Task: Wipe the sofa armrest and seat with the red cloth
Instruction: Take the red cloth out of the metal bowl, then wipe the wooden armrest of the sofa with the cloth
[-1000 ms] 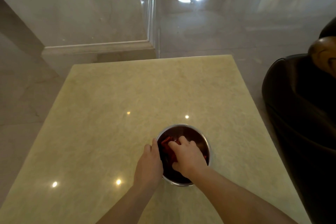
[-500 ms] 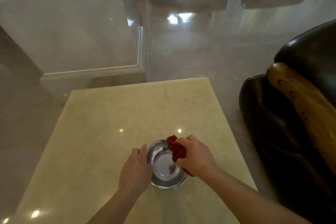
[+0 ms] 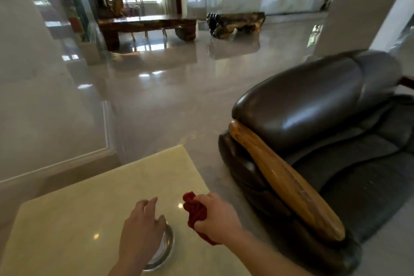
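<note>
My right hand point(image 3: 215, 217) grips the crumpled red cloth point(image 3: 194, 210) above the pale stone table point(image 3: 74, 215), near its right edge. My left hand point(image 3: 141, 231) hovers with fingers spread over a small steel bowl point(image 3: 167, 246), partly hiding it. To the right stands a dark leather sofa: its padded armrest point(image 3: 298, 101) sits above a long wooden trim piece point(image 3: 284, 179), and the dark seat point(image 3: 363, 170) lies behind them. The cloth is well apart from the sofa.
A strip of glossy grey floor point(image 3: 212, 157) separates the table from the sofa. A low wooden table point(image 3: 145, 24) and a carved wooden bench point(image 3: 235, 22) stand far back. A marble wall point(image 3: 44, 96) runs along the left.
My right hand lifted the red cloth out of the bowl and carried it right. My left hand let go of the bowl's rim. My view rose and turned toward the sofa.
</note>
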